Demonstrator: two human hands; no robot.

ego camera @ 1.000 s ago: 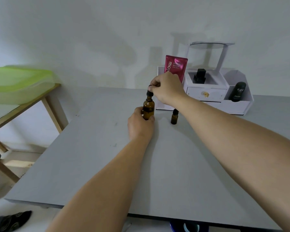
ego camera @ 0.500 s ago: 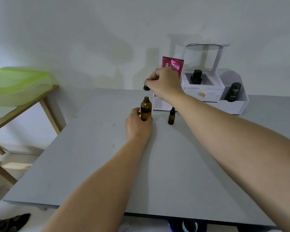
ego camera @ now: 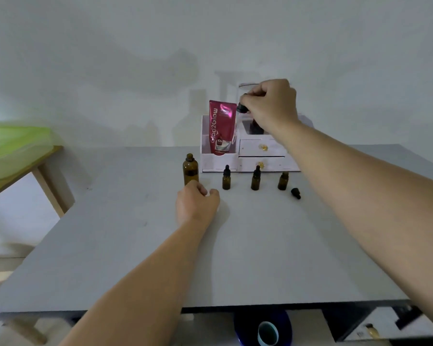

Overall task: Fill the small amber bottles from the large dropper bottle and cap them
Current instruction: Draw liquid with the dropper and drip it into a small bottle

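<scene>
Plainly legible, "Glad2Glow" runs up the side of a pink pouch [ego camera: 221,128], with "10x" on a small badge lower down; the smaller lines near its top are too blurred to read with any certainty. The pouch stands in the left compartment of a white drawer organiser [ego camera: 260,162] with gold knobs, at the back of the surface.

The large amber bottle [ego camera: 190,168] stands upright with its neck uncapped, at the left end of a row of smaller ones. The left small bottle [ego camera: 226,179] and the middle small bottle [ego camera: 255,179] wear black dropper caps, while the right small bottle [ego camera: 283,182] is open. A loose black cap [ego camera: 296,193] lies on its side just beside the open one.

The right hand [ego camera: 270,106] is raised in front of the organiser, its fingers pinching a black dropper cap [ego camera: 243,107]. The left hand [ego camera: 196,206] rests curled at the foot of the large amber bottle and hides its base; I cannot tell whether it grips the bottle. The hands are well apart.

The surface [ego camera: 260,245] is a matt grey board against a plain white wall [ego camera: 110,58]. To the left, a wooden table [ego camera: 43,168] carries a blurred green thing [ego camera: 15,143].
</scene>
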